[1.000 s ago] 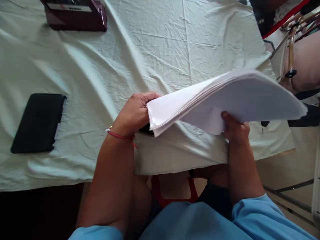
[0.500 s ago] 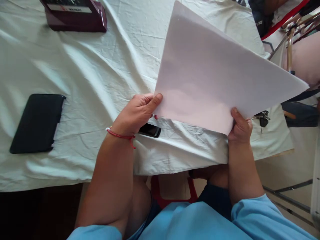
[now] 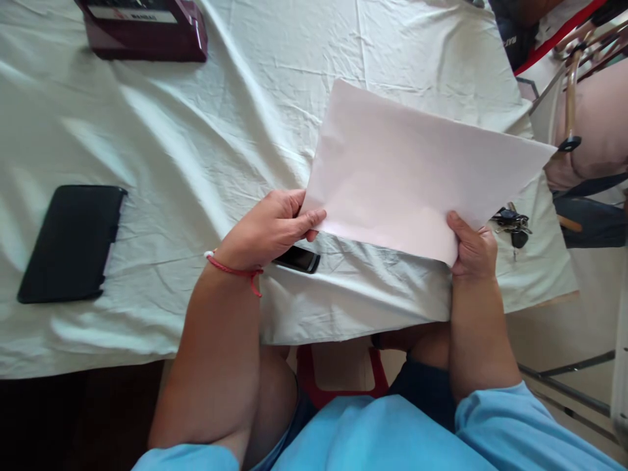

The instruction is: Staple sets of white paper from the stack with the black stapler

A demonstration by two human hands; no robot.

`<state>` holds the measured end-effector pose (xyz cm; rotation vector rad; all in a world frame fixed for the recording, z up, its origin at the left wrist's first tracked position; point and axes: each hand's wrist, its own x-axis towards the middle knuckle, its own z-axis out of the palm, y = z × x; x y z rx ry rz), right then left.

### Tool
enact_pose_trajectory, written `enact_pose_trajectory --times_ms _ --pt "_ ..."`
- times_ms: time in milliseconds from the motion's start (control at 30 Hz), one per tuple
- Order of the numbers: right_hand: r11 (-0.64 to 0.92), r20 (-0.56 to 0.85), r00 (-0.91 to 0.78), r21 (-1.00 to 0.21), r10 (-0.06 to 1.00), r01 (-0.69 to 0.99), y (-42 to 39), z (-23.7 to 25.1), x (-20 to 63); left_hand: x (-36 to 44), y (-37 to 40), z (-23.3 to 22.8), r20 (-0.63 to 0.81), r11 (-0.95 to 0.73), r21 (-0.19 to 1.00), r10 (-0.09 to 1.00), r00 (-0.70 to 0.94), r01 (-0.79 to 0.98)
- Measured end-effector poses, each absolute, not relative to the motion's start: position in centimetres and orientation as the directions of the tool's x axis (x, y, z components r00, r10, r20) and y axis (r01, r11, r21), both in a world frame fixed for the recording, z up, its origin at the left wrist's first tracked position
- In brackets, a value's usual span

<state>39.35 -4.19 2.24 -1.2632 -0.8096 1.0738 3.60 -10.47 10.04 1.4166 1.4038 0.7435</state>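
Between my two hands is a blank white sheet of paper (image 3: 392, 176), held over the cloth-covered table; whether it is one sheet or a few together I cannot tell. My left hand (image 3: 277, 226) pinches its near left corner, thumb on top. At the near right corner my right hand (image 3: 473, 248) grips it, thumb on top and fingers underneath. A dark mobile phone (image 3: 301, 259) lies on the cloth, partly hidden by my left hand and wrist. Just right of the paper rests a bunch of keys (image 3: 515, 226).
The wrinkled pale tablecloth (image 3: 196, 163) spans the table. A black tablet-shaped case (image 3: 73, 242) lies at the left, and a maroon box-like object (image 3: 147, 36) stands at the back left. Metal frames (image 3: 569, 104) and a person's clothed leg (image 3: 589, 137) are beyond the right edge.
The paper's far edge has come down toward the table, so the sheet looks flatter and shorter. Both hands keep their hold, the left one slightly lower. More of the keys shows.
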Motion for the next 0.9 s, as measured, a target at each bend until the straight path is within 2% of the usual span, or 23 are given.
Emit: enact_pose_trajectory --times_ms 133,333,500,600,733,900 --pt "0.010 -0.046 0.331 -0.986 0.943 -0.168 -4.1 2.1 39.6 3.6 -10.5 9.7 -0.201 0.144 0.930 0.970 0.138 0.339" --pt "0.066 -0.004 0.349 -0.980 0.937 -0.189 -4.2 2.2 39.1 3.7 -10.8 9.9 -0.151 0.091 0.961 0.964 0.217 0.262" --pt "0.074 -0.001 0.351 -0.977 0.936 -0.200 -4.3 2.5 38.9 3.8 -10.9 10.2 -0.173 0.121 0.967 0.959 0.226 0.225" --pt "0.065 -0.013 0.373 -0.979 0.928 -0.194 -4.1 2.6 39.4 3.4 -11.1 10.5 -0.213 0.138 0.934 0.955 0.205 0.329" --pt "0.024 -0.051 0.388 -0.982 0.920 -0.185 -3.8 2.5 40.2 1.9 -12.0 11.5 -0.259 0.130 0.827 0.952 0.165 0.548" --pt "-0.027 -0.101 0.379 -0.980 0.920 -0.196 -3.5 2.6 40.7 0.2 -12.8 11.9 -0.388 0.019 0.688 0.854 0.345 0.726"
